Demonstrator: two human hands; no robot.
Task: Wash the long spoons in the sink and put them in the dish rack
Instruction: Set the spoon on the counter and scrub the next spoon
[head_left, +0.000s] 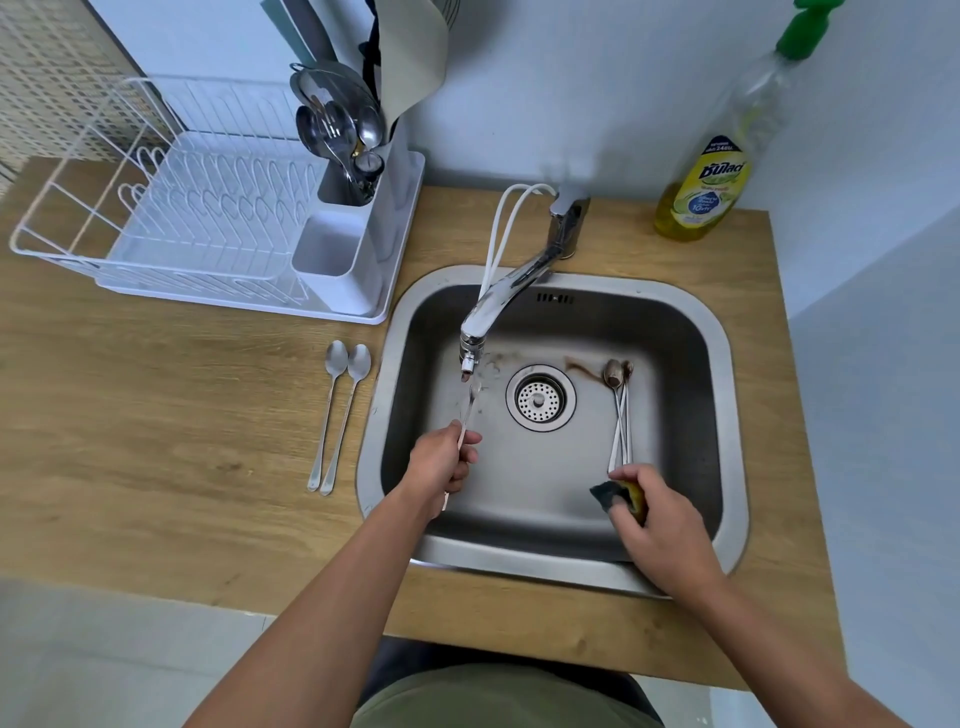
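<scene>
Now the left hand (441, 465) grips a long thin steel spoon (469, 410) by its handle, bowl pointing away under the chrome faucet spout (475, 340), long axis running near to far over the stainless steel sink (670, 332). Right hand (657, 512) fingers curl around a dark blue and yellow sponge (621, 496). Dirty long spoons (621, 415) lie on the sink floor, bowls far, handles toward the sponge. Two clean long spoons (337, 415) lie parallel on the wooden counter (156, 415), bowls toward the white wire dish rack (197, 218).
</scene>
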